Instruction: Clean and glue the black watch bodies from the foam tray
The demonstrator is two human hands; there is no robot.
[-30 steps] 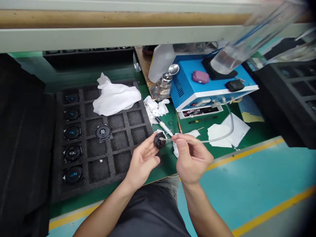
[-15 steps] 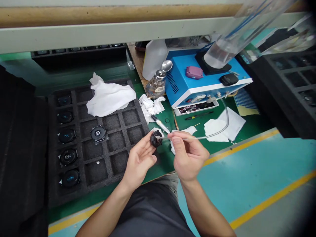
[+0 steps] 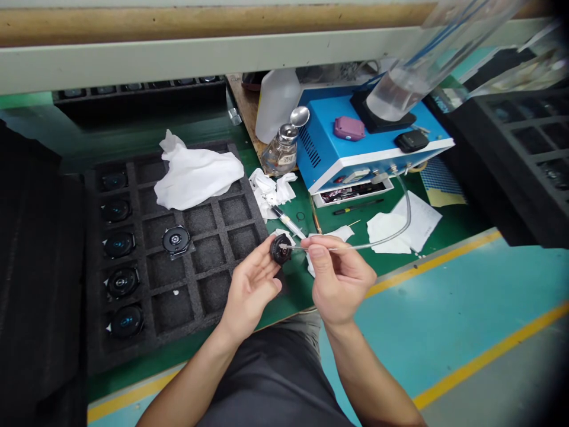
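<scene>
My left hand (image 3: 253, 284) grips a round black watch case (image 3: 281, 249) by its edge, with the back facing up toward me. My right hand (image 3: 340, 276) pinches a thin clear tube (image 3: 382, 240) near its end. The tube's tip reaches to the back of the watch case; whether it touches cannot be made out. From my fingers the tube curves up to the front of a blue box-shaped machine (image 3: 329, 118). Left of my hands lies a black foam tray (image 3: 202, 258) holding several watch cases, one of them (image 3: 176, 239) with its back up.
A white cloth (image 3: 200, 177) lies across the tray's upper part. Behind my hands are crumpled tissues (image 3: 267, 190), a syringe-like tube (image 3: 288, 223), a glass bottle (image 3: 281, 153) and a white plastic bottle (image 3: 279, 104). Dark foam trays (image 3: 502, 172) stand at the right. A shelf edge (image 3: 178, 59) crosses above.
</scene>
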